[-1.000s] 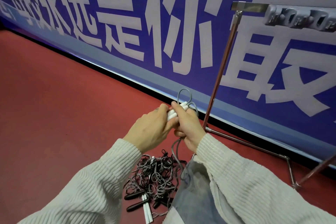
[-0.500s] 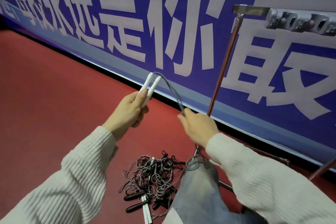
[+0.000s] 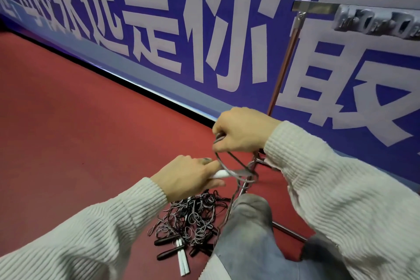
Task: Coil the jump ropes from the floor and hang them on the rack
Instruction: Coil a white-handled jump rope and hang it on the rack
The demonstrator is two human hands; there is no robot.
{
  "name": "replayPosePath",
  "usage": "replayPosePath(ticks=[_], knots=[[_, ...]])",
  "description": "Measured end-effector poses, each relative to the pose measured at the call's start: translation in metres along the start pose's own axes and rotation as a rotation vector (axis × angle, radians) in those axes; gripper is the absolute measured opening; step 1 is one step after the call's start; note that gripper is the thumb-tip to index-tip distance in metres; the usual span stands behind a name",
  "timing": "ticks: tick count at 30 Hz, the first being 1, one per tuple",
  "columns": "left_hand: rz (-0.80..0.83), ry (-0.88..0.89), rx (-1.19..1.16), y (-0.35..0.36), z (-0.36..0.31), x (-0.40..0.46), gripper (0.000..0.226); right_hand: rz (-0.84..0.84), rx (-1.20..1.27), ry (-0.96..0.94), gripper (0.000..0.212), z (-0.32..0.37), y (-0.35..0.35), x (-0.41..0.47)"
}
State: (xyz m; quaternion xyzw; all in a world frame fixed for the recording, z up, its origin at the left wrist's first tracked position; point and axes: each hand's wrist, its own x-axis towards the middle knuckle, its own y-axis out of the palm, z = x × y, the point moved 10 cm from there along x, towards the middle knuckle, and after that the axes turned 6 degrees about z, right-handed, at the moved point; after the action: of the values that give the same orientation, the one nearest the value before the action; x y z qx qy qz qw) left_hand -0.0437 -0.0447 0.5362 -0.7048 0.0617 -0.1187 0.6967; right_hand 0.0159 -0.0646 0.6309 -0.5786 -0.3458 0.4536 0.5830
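Left hand (image 3: 188, 177) is clenched round the white plastic handles (image 3: 221, 174) of a thin grey jump rope (image 3: 236, 161), thumb lying along the top; only the handle ends show past the fingers. Right hand (image 3: 244, 132) sits above and just beyond it, fingers curled round a loop of the same grey cord, which runs down from that fist to the handles and crosses itself between the two hands. Judgement: the handles are held low as an anchor while the upper hand gathers cord into turns, so the coil forms off the floor and does not snag. A further strand trails down past the person's grey trouser knee (image 3: 247, 229); where it ends cannot be told.

Below the hands, on the red sports floor (image 3: 79, 143), lies a tangled heap of black and grey jump ropes (image 3: 193, 218), with black handles and a pair of white ones at its near edge. These are not yet coiled.

Right of the hands stands a metal rack (image 3: 284, 59): a slim upright post, a flat top bar with a row of grey hooks (image 3: 375, 21), and a floor rail. Nothing visibly hangs on the hooks in view. Behind runs a blue wall banner with large white characters (image 3: 204, 29).

Judgement: the task is at an early stage.
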Motion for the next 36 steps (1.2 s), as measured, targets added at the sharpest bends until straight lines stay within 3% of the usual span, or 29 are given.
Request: replayPosePath(ticks=[3, 5, 7, 9, 11, 14, 16, 18, 20, 23, 25, 29, 33, 36], knots=[[-0.291, 0.080, -0.108, -0.039, -0.012, -0.011, 0.050, -0.037, 0.547, -0.048, 0.041, -0.015, -0.003, 0.000], [-0.464, -0.003, -0.303, -0.058, 0.002, -0.023, 0.045, -0.042, 0.972, 0.013, 0.036, -0.037, 0.017, -0.003], [-0.622, -0.102, -0.547, -0.070, 0.018, -0.030, 0.042, -0.014, 1.235, 0.105, 0.032, -0.046, 0.057, -0.004], [-0.734, -0.216, -0.705, -0.075, 0.035, -0.030, 0.042, -0.045, 1.223, 0.199, 0.037, -0.044, 0.091, -0.006], [-0.751, -0.377, -0.772, -0.070, 0.054, -0.030, 0.040, -0.143, 1.003, 0.256, 0.038, -0.035, 0.105, -0.014], [-0.502, -0.536, -0.549, -0.049, 0.065, -0.022, 0.035, -0.174, 0.452, 0.225, 0.031, -0.007, 0.096, -0.031], [-0.279, -0.524, -0.226, -0.029, 0.058, -0.016, 0.032, -0.109, 0.149, 0.214, 0.029, 0.011, 0.085, -0.037], [-0.059, -0.470, -0.008, -0.003, 0.050, -0.010, 0.044, -0.073, -0.047, 0.210, 0.032, 0.021, 0.068, -0.041], [0.154, -0.372, 0.065, 0.021, 0.038, -0.008, 0.064, -0.074, -0.127, 0.187, 0.036, 0.029, 0.047, -0.044], [0.302, -0.208, -0.046, 0.032, 0.007, -0.009, 0.051, 0.053, 0.002, 0.033, 0.033, 0.041, 0.039, -0.036], [0.204, -0.063, -0.079, 0.022, -0.016, -0.008, 0.045, 0.132, 0.114, -0.046, 0.032, 0.035, 0.041, -0.021], [-0.321, 0.112, -0.107, -0.018, -0.031, -0.020, 0.046, 0.196, 0.564, 0.007, 0.035, -0.016, 0.059, -0.001], [-0.601, -0.070, -0.619, -0.040, -0.002, -0.033, 0.038, 0.261, 1.369, 0.120, 0.031, -0.022, 0.100, -0.015], [-0.759, -0.333, -0.721, -0.047, 0.027, -0.042, 0.038, 0.132, 1.462, 0.150, 0.031, -0.011, 0.116, -0.019]])
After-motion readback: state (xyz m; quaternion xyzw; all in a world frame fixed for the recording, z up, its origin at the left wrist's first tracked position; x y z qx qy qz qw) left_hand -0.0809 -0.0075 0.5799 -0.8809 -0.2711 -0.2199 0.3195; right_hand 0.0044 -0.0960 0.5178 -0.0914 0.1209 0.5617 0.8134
